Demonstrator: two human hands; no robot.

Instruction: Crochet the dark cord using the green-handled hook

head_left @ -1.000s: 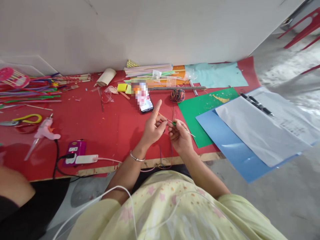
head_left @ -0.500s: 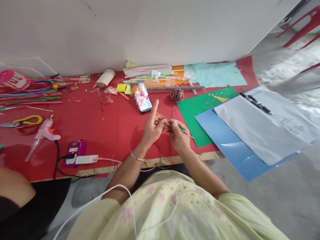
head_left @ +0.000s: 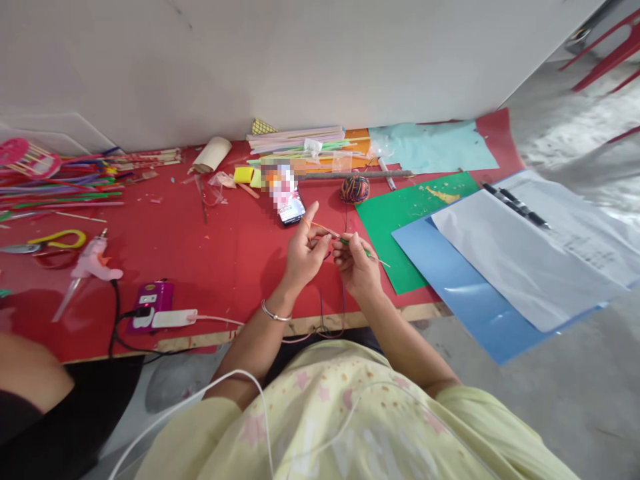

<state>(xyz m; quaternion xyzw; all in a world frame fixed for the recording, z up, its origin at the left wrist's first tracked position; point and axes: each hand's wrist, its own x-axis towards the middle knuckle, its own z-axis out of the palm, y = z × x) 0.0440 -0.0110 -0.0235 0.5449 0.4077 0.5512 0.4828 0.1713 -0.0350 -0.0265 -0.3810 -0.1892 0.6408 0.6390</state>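
My left hand (head_left: 304, 255) pinches orange yarn (head_left: 320, 227) between thumb and fingers, its index finger raised with the strand running over it. In my right hand (head_left: 361, 268) is a crochet hook (head_left: 371, 254) with a green grip, its thin end pointing at the left fingertips. The yarn meets the hook's tip between both hands; any stitches there are too small to make out. Just beyond, a multicoloured ball of yarn (head_left: 355, 190) rests on the red table (head_left: 200, 260), and a dark strand trails from it toward me. A lit phone (head_left: 291, 212) lies past my left hand.
Green card (head_left: 385, 233), a blue folder (head_left: 450, 293) with papers and pens (head_left: 517, 207) lie at right. Pipe cleaners (head_left: 60, 183), scissors (head_left: 60, 240), a pink glue gun (head_left: 94, 261) and a power strip (head_left: 156, 297) are at left. A person's arm (head_left: 30, 367) shows lower left.
My right hand, with the crochet hook, has drawn slightly away from the left fingertips. The orange strand over the left index finger shows more clearly now.
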